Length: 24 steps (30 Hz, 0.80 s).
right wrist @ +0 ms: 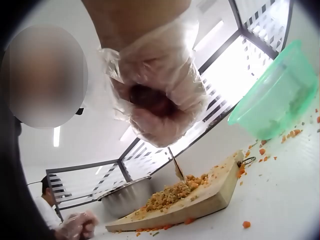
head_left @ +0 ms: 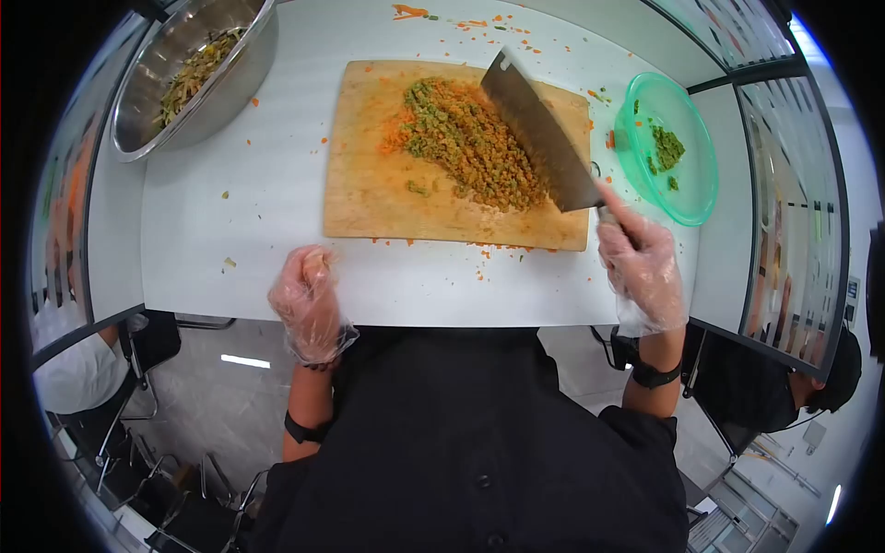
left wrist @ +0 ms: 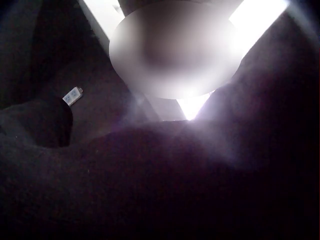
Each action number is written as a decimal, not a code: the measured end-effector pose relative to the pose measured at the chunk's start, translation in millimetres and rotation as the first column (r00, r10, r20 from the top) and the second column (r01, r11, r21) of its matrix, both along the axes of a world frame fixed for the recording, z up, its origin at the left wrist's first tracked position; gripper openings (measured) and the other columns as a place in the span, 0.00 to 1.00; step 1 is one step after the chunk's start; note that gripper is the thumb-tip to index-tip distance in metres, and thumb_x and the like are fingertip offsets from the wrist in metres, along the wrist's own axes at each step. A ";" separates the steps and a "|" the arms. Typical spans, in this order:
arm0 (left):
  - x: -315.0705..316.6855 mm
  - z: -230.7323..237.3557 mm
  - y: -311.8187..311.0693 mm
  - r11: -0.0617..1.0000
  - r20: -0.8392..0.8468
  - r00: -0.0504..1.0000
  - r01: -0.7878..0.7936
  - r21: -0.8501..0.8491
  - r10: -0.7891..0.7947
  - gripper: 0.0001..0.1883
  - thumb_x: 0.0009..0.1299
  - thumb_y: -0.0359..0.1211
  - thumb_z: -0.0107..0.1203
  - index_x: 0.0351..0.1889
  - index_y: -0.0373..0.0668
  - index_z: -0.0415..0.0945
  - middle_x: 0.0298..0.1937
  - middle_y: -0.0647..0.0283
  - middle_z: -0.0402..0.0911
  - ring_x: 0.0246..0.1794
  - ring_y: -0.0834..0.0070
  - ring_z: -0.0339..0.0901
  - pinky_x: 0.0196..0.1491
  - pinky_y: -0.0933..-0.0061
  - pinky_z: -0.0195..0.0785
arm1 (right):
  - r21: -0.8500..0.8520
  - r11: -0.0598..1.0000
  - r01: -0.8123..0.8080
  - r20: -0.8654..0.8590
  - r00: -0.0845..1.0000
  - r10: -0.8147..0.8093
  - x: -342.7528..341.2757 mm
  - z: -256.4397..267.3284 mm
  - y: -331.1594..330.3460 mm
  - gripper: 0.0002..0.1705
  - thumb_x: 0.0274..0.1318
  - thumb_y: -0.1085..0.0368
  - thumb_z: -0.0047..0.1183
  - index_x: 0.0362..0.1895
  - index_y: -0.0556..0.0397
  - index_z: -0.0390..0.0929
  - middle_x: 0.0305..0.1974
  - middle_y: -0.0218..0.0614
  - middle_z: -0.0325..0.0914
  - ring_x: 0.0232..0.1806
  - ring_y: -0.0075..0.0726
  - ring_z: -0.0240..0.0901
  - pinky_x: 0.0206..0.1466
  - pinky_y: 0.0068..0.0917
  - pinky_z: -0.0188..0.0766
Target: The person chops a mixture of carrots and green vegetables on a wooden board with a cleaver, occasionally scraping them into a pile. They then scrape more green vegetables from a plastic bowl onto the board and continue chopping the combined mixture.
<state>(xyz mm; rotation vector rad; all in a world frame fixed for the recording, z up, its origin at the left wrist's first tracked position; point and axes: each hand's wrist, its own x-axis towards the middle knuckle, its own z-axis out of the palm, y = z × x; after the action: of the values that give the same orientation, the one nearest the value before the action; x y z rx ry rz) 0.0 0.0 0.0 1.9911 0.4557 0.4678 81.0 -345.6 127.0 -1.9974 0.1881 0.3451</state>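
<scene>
Beside the board (head_left: pixel 358 205), the right grip (head_left: pixel 647 265) holds the knife (head_left: pixel 542 134); best to chop the vegetables (head_left: pixel 466 143) evenly, curled, empty left grip (head_left: pixel 308 300) well clear.

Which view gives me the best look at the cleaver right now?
The head view: it shows the broad face of the cleaver from above, gripped by the right hand. The right wrist view catches it nearly edge-on, as a thin strip below the hand. The left wrist view shows none of it.
</scene>
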 end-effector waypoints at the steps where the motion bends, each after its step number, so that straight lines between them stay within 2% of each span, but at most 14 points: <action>1: -0.1 0.0 -0.4 1.000 -0.009 1.000 0.000 0.004 0.000 0.10 0.76 0.29 0.48 0.36 0.35 0.78 0.22 0.72 0.70 0.21 0.87 0.62 0.24 0.82 0.54 | -0.088 0.994 -0.065 0.017 0.998 0.067 0.3 0.9 -2.2 0.28 0.66 0.73 0.51 0.70 0.44 0.73 0.30 0.21 0.67 0.29 0.16 0.59 0.34 0.17 0.62; 2: 0.7 0.1 -0.3 1.000 -0.017 1.000 -0.001 0.008 0.002 0.10 0.76 0.29 0.47 0.36 0.35 0.78 0.22 0.72 0.70 0.21 0.87 0.62 0.24 0.82 0.54 | -0.177 0.976 -0.129 0.030 0.990 0.136 1.2 1.9 -2.4 0.29 0.66 0.73 0.51 0.71 0.47 0.72 0.30 0.18 0.66 0.29 0.15 0.59 0.34 0.15 0.61; 3: 8.8 4.3 13.9 0.999 0.022 1.000 0.001 0.044 -0.002 0.10 0.76 0.28 0.47 0.36 0.35 0.78 0.22 0.72 0.70 0.21 0.87 0.62 0.24 0.82 0.54 | -0.006 0.997 -0.073 0.075 0.994 0.073 3.3 -9.9 7.2 0.29 0.66 0.74 0.51 0.70 0.48 0.72 0.29 0.18 0.66 0.28 0.15 0.59 0.33 0.15 0.61; 5: 2.8 4.5 8.1 1.000 0.020 1.000 0.012 -0.012 -0.012 0.10 0.76 0.28 0.47 0.36 0.35 0.78 0.22 0.72 0.70 0.21 0.87 0.62 0.24 0.81 0.54 | 0.219 0.975 0.040 0.049 0.997 -0.052 -9.5 -3.4 9.0 0.28 0.65 0.74 0.50 0.70 0.51 0.71 0.28 0.17 0.65 0.28 0.15 0.58 0.32 0.15 0.60; 8: 1.9 7.9 1.4 1.000 -0.010 1.000 -0.001 -0.029 0.001 0.10 0.76 0.28 0.47 0.35 0.35 0.78 0.22 0.72 0.70 0.20 0.87 0.62 0.24 0.81 0.54 | -0.026 0.997 -0.068 0.085 0.994 0.070 -2.6 -21.5 2.2 0.29 0.63 0.75 0.52 0.69 0.52 0.72 0.27 0.17 0.64 0.26 0.15 0.56 0.30 0.17 0.59; 11: 0.5 5.8 5.8 0.999 -0.062 0.998 0.020 0.034 -0.018 0.09 0.72 0.27 0.49 0.37 0.35 0.80 0.25 0.63 0.79 0.23 0.79 0.70 0.29 0.75 0.66 | 0.224 0.974 0.022 0.019 0.999 -0.027 -8.9 -0.5 12.3 0.29 0.61 0.73 0.54 0.68 0.49 0.74 0.27 0.18 0.63 0.26 0.16 0.54 0.30 0.18 0.59; 14: 0.3 8.8 1.9 0.999 -0.079 0.997 0.017 -0.028 -0.019 0.09 0.71 0.27 0.49 0.37 0.34 0.80 0.24 0.63 0.78 0.23 0.78 0.70 0.29 0.74 0.65 | -0.031 0.988 -0.151 0.056 0.987 0.153 -3.0 -16.2 16.4 0.29 0.61 0.73 0.54 0.67 0.51 0.74 0.26 0.20 0.62 0.26 0.15 0.54 0.30 0.18 0.58; 17: 0.2 1.8 2.7 0.999 -0.038 0.999 -0.013 -0.037 0.012 0.09 0.71 0.28 0.49 0.37 0.35 0.80 0.24 0.63 0.77 0.22 0.77 0.70 0.29 0.73 0.65 | 0.034 0.995 -0.098 0.048 0.994 0.096 -7.0 -2.0 17.2 0.29 0.61 0.73 0.54 0.67 0.51 0.74 0.25 0.21 0.62 0.26 0.16 0.54 0.30 0.18 0.58; 20: -0.3 5.6 0.6 1.000 -0.048 0.999 -0.003 -0.022 0.002 0.09 0.71 0.29 0.49 0.37 0.35 0.80 0.24 0.62 0.77 0.23 0.77 0.71 0.30 0.73 0.66 | 0.021 0.993 -0.117 0.098 0.989 0.115 -2.9 -8.4 29.4 0.28 0.61 0.73 0.54 0.67 0.50 0.75 0.25 0.21 0.63 0.26 0.16 0.54 0.30 0.19 0.59; 23: 0.6 7.2 0.5 1.000 -0.045 0.999 0.025 -0.004 -0.025 0.09 0.74 0.27 0.46 0.36 0.34 0.78 0.23 0.70 0.70 0.22 0.86 0.62 0.25 0.81 0.55 | -0.167 0.962 -0.216 0.118 0.964 0.238 -1.5 3.2 31.9 0.28 0.61 0.72 0.55 0.67 0.49 0.75 0.26 0.20 0.64 0.26 0.16 0.54 0.31 0.19 0.60; 24: 1.9 7.5 0.6 0.999 -0.027 0.999 0.028 0.015 -0.028 0.10 0.74 0.27 0.46 0.36 0.34 0.78 0.23 0.70 0.70 0.22 0.86 0.63 0.25 0.80 0.56 | -0.101 0.977 -0.189 0.112 0.973 0.200 -1.1 1.3 34.3 0.28 0.61 0.72 0.55 0.67 0.49 0.75 0.26 0.22 0.64 0.26 0.16 0.54 0.31 0.19 0.60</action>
<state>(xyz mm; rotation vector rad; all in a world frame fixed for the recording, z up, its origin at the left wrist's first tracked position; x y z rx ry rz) 1.9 0.6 7.5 2.0180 0.4413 0.4292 79.8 -311.3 128.4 -2.1249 -0.0714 0.3423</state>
